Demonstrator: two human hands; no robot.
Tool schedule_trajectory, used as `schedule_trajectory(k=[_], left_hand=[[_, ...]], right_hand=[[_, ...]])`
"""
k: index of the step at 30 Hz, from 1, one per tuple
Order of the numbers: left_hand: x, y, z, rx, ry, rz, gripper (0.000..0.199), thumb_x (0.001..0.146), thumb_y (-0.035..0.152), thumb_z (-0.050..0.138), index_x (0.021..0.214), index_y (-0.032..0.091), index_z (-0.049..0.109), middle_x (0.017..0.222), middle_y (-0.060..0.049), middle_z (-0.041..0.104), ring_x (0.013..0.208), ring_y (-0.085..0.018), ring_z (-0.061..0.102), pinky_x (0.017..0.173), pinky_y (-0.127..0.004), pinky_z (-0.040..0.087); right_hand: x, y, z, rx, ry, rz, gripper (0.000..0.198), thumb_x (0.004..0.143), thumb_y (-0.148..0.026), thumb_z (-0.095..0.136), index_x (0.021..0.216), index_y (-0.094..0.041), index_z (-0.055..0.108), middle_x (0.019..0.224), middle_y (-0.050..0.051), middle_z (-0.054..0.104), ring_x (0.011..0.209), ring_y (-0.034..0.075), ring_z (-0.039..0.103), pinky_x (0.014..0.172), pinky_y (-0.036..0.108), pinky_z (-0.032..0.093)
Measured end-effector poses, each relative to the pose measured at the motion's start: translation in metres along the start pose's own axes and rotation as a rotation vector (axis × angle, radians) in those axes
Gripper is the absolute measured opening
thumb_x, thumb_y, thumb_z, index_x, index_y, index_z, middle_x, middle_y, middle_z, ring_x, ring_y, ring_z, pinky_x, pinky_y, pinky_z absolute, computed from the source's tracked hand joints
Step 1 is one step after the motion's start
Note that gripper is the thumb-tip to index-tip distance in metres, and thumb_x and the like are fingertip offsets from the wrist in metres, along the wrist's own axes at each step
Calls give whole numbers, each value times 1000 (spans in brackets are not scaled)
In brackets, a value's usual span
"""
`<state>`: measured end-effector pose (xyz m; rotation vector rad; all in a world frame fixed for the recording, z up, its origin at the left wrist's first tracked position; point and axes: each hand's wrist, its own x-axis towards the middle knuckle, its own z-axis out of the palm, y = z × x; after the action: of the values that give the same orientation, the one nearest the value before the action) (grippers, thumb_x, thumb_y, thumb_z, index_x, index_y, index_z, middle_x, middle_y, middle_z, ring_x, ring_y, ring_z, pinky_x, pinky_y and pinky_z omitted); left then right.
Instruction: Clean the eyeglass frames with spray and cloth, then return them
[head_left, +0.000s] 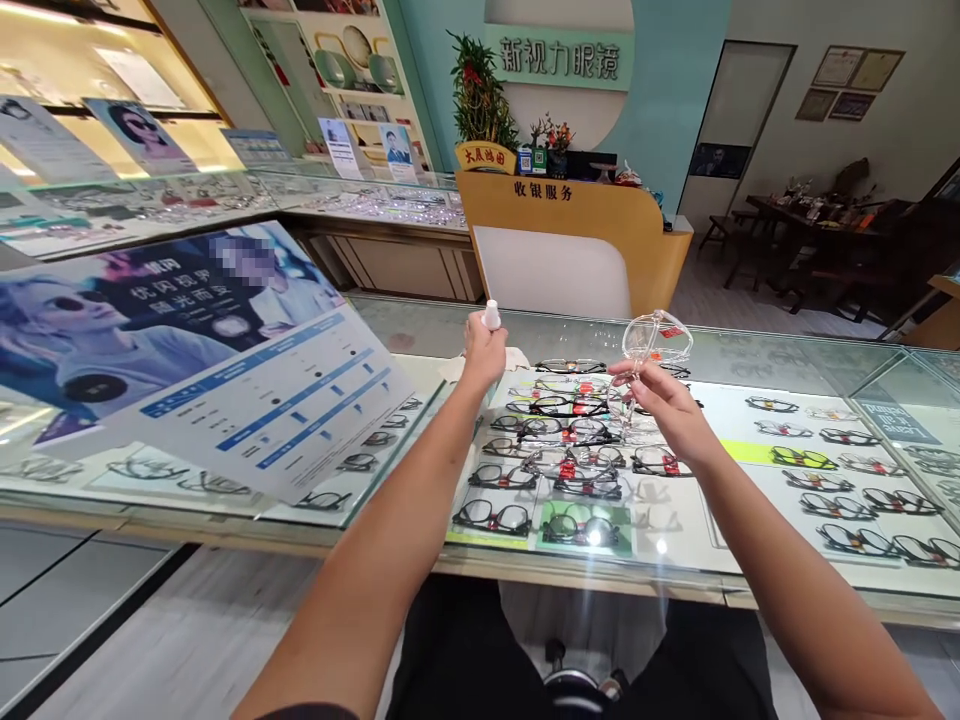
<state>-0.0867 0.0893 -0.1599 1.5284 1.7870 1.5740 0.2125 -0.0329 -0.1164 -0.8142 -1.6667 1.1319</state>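
My left hand (484, 350) is closed around a small bottle with a white nozzle top (492, 314), held upright over the glass counter; most of its body is hidden in my fingers. Clear-framed eyeglasses (658, 340) with a red tag are held up in my right hand (670, 400), pinched between thumb and fingers. Just past my left hand a pale cloth (516, 358) lies on the counter. Rows of eyeglasses, several with red tags, such as one dark pair (491, 516), sit below and between my hands.
A large printed advertising board (247, 440) stands at the left on the glass counter (420, 572). More eyeglasses (859, 540) lie in rows at the right. Beyond the counter is a yellow and white cashier desk (480, 200) with a potted plant (480, 100).
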Motion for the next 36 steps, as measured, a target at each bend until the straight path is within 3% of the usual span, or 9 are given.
schedule_trajectory(k=[2, 6, 10, 19, 26, 34, 36], left_hand=[[9, -15, -8, 50, 59, -59, 23, 88, 18, 60, 111, 22, 56, 125, -14, 59, 127, -31, 59, 118, -49, 44], [14, -37, -21, 118, 115, -128, 29, 91, 17, 59, 119, 22, 60, 124, -12, 67, 121, -28, 67, 115, -44, 50], [12, -46, -23, 202, 71, -178, 28, 96, 21, 58, 123, 23, 59, 119, -11, 74, 123, -28, 69, 113, -43, 52], [5, -29, -24, 415, -66, -224, 38, 103, 36, 52, 135, 16, 55, 132, -25, 72, 127, -43, 68, 107, -53, 51], [-2, -20, -29, 443, -91, -197, 38, 102, 28, 53, 140, 21, 57, 134, -19, 75, 127, -38, 70, 104, -48, 52], [-3, -20, -25, 413, -99, -209, 55, 101, 31, 58, 153, 17, 48, 140, -21, 72, 126, -41, 70, 105, -52, 54], [-3, -18, -24, 403, -71, -199, 62, 98, 32, 61, 156, 14, 44, 147, -23, 67, 134, -41, 66, 112, -52, 51]], right_hand=[[0, 2, 0, -18, -12, -6, 47, 97, -70, 67, 123, -33, 77, 130, 5, 70, 122, 27, 64, 108, 43, 50], [0, 5, 0, -58, -25, 5, 45, 99, -68, 64, 123, -32, 77, 126, 5, 71, 114, 26, 63, 98, 40, 51], [0, 4, 0, -62, -32, 0, 44, 101, -67, 63, 123, -32, 76, 125, 5, 71, 111, 25, 62, 95, 39, 50], [1, 3, 0, -50, -28, -10, 45, 100, -68, 64, 122, -31, 77, 126, 6, 71, 115, 26, 63, 99, 41, 50], [0, -2, 2, -4, -32, -16, 44, 98, -69, 67, 118, -31, 77, 125, 5, 70, 115, 25, 64, 97, 39, 50], [-1, -6, 4, -56, -28, -1, 46, 98, -69, 65, 117, -29, 77, 122, 7, 70, 112, 26, 65, 96, 41, 53], [-1, -6, 3, -46, -26, -1, 46, 98, -70, 66, 117, -30, 77, 122, 6, 70, 112, 26, 65, 97, 41, 53]])
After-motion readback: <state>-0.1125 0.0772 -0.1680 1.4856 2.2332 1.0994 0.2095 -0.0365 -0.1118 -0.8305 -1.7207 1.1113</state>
